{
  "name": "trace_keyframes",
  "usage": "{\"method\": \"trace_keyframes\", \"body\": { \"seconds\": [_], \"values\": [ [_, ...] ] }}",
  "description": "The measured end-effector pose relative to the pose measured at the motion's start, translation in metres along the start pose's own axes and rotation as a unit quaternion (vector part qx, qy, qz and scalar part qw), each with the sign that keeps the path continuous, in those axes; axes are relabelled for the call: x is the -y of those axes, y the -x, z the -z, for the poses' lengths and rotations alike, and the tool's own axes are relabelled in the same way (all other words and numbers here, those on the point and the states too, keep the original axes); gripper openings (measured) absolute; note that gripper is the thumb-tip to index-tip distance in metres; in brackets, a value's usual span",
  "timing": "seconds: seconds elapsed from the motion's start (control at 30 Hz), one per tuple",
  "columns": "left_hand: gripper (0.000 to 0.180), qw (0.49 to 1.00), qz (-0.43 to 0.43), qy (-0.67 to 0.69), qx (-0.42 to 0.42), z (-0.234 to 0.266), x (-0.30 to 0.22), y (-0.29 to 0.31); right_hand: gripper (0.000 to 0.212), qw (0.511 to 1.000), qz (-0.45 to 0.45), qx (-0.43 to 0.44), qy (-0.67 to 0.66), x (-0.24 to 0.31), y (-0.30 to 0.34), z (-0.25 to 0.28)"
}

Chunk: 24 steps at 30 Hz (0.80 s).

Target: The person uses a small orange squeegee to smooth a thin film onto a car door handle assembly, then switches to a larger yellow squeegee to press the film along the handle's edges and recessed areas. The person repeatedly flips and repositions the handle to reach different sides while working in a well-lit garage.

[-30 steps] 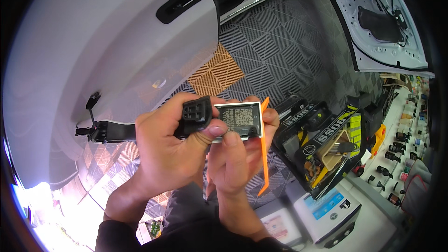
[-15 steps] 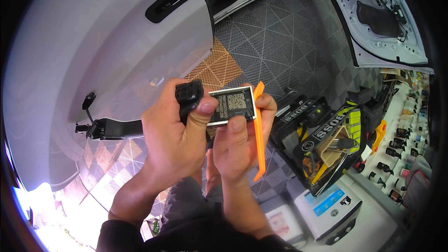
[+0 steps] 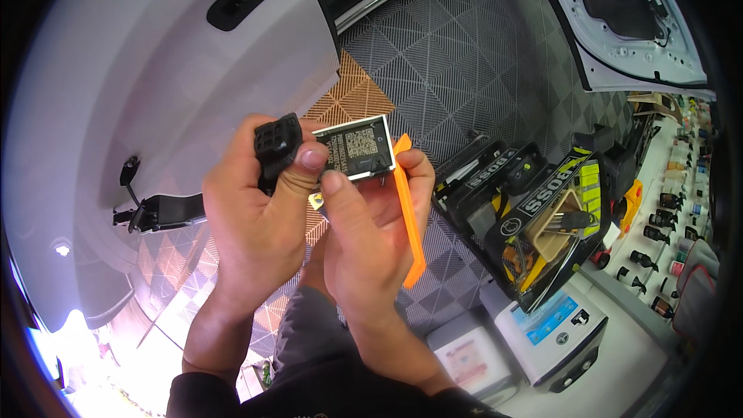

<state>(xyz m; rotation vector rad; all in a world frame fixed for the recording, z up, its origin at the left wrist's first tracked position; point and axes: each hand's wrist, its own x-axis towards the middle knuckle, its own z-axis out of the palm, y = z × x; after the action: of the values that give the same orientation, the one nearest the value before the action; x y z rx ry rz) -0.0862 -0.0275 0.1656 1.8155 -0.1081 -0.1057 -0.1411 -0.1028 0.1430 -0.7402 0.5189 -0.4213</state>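
Observation:
My left hand (image 3: 259,213) is closed around a black plastic piece with a grid-patterned end (image 3: 277,139). Its thumb tip rests by the left end of a small rectangular module (image 3: 360,151), which has a white rim and a dark back bearing a printed square code. My right hand (image 3: 364,240) holds that module, thumb at its lower left corner and fingers mostly hidden behind. An orange pry tool (image 3: 410,224) is tucked in the same hand, slanting down beside the fingers. A small yellow spot shows below the module, too little to identify.
A pale car door panel (image 3: 170,108) with a black door check strap (image 3: 174,210) stands at left. Another door (image 3: 627,15) is at upper right. An open black tool bag (image 3: 534,217) sits on a white case (image 3: 553,340) at right, near shelved bottles (image 3: 665,220).
Both hands have shifted left and slightly up in view, though the surroundings shifted left too. My right thumb has slid toward the module's left end, and the module tilts more.

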Motion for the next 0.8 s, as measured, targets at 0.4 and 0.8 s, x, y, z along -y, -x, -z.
{"method": "trace_keyframes", "body": {
  "seconds": [0.4, 0.8],
  "values": [
    [0.031, 0.999, -0.032, -0.022, -0.002, 0.003, 0.002, 0.004, 0.068, 0.998, 0.052, 0.008, -0.016, -0.01, 0.0, -0.001],
    [0.034, 0.991, 0.033, -0.112, 0.068, 0.006, -0.002, 0.007, 0.059, 1.0, 0.018, 0.01, -0.021, -0.012, -0.002, 0.014]
  ]
}}
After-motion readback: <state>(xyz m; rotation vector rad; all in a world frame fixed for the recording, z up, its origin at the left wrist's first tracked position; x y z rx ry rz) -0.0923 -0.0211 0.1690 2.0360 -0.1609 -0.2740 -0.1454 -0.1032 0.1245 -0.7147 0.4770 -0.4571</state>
